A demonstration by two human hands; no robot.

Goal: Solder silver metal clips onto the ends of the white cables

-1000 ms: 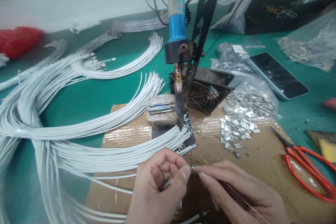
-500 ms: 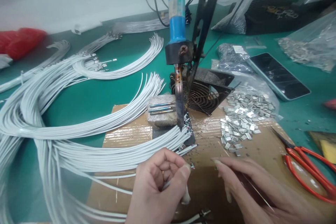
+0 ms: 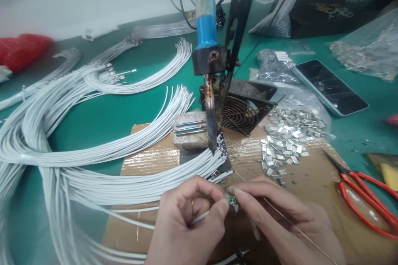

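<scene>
We are pinching a round white cable (image 3: 200, 218) in our left hand (image 3: 191, 225), its long axis running sideways and rising slightly towards the right. Its small metallic connector (image 3: 232, 201) is sitting just beyond our left fingertips, between the two hands. Our right hand (image 3: 289, 219) is closing in from the other side, holding a thin silvery wire (image 3: 298, 228) slanting up to the left; whether its fingertips are touching the connector, we cannot tell. The left hand is lying nearer the cable.
</scene>
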